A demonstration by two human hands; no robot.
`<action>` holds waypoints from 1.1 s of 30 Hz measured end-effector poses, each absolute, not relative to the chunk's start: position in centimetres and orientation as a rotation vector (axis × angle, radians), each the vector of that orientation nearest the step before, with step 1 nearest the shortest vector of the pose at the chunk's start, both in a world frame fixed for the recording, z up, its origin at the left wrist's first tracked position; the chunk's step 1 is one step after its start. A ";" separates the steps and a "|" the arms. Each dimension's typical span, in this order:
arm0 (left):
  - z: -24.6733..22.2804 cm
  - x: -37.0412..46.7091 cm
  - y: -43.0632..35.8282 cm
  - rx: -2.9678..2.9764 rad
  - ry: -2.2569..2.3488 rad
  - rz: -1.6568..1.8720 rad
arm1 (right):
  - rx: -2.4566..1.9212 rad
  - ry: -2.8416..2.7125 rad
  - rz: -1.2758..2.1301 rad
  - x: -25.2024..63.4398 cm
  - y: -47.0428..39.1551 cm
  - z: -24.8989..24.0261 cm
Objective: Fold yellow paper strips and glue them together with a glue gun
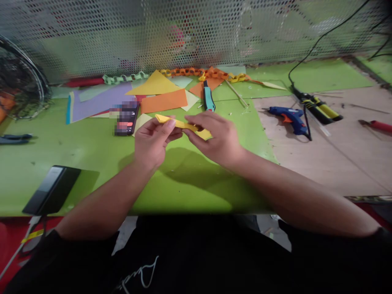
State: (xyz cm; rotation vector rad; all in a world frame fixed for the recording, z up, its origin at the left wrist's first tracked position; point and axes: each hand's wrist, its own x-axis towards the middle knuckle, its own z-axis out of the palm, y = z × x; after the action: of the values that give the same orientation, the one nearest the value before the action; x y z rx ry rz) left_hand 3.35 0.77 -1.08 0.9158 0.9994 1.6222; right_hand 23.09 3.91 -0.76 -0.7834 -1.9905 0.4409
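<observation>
A narrow folded strip of yellow paper (180, 123) spans between my two hands above the green table. My left hand (153, 141) pinches its left part, with the thumb on top and a pointed end sticking out. At the strip's other end, my right hand (216, 134) closes thumb and fingers on it. The right fingertips are partly hidden. Just beyond the hands lie an orange paper sheet (165, 101), a yellow paper sheet (156, 85) and a teal box cutter (208, 96). A dark phone (131, 118) is left of them.
A paper chain (186, 72) runs along the perforated metal panel (196, 32). On the right are a blue glue gun (289, 117), yellow-black wire strippers (321, 108) and red-handled pliers (378, 124). A black power bank (52, 190) with a cable lies at front left.
</observation>
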 end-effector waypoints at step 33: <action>-1.5 1.8 0.8 1.315 0.895 1.637 | -0.676 -1.781 0.948 24.0 4.6 0.6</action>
State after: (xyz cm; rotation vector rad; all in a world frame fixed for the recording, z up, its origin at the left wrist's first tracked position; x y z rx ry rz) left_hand 1.82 0.81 -1.50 1.3154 0.8955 1.6370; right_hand 23.98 4.64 0.62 -0.6765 -1.7809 0.9475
